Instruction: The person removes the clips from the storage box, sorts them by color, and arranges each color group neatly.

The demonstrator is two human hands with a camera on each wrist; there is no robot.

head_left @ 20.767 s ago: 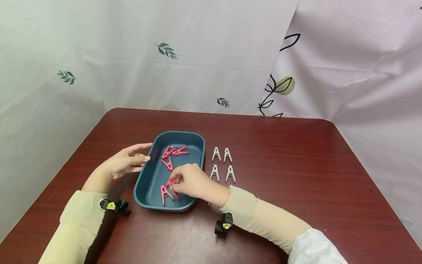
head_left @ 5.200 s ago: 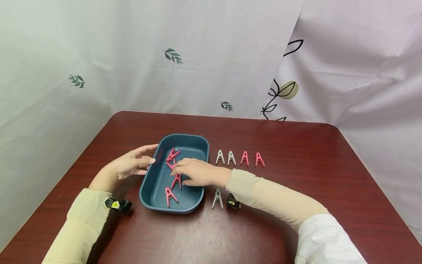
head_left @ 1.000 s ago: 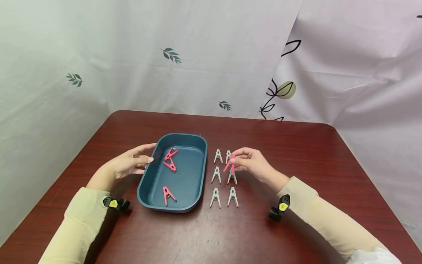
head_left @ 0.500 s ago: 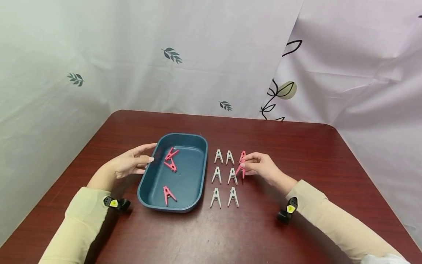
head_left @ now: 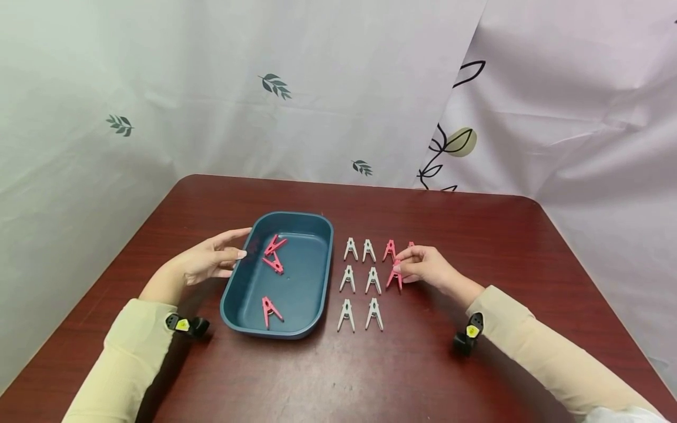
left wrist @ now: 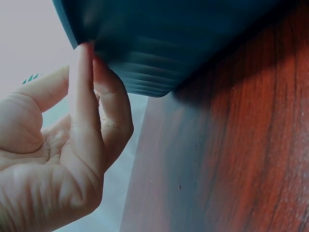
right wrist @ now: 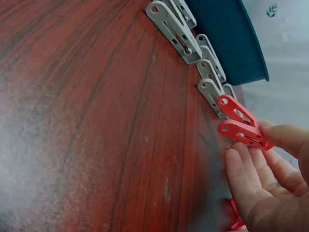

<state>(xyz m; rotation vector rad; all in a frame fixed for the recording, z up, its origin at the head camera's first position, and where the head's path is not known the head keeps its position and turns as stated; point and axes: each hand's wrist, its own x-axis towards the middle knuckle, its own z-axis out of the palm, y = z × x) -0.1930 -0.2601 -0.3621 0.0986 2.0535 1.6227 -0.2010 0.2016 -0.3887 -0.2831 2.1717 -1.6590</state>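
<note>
My right hand (head_left: pixel 425 268) pinches a red clothespin (head_left: pixel 395 278) by its jaw end between thumb and fingers, with its legs pointing toward me. In the right wrist view this clothespin (right wrist: pixel 239 123) is close to the grey ones. Just beyond the hand lie two more red clothespins (head_left: pixel 389 251), one partly hidden by the fingers. My left hand (head_left: pixel 203 260) rests its fairly straight fingertips against the left side of a blue rectangular bin (head_left: pixel 228 317). From the left wrist, fingertips (left wrist: pixel 84 53) touch the bin's outer wall. Inside the bin are three red clothespins (head_left: pixel 270 311).
Several grey clothespins (head_left: pixel 346 315) lie in two columns right of the bin, legs toward me. All of this stands on a dark red wooden table (head_left: pixel 338 388). A pale curtain with leaf prints (head_left: pixel 317 106) hangs behind the table's far edge.
Over the last second my right hand has carried the red clothespin rightward, past the grey columns, to just below the red ones. Earlier, grey clothespins stood alone on the table. The left hand has stayed put.
</note>
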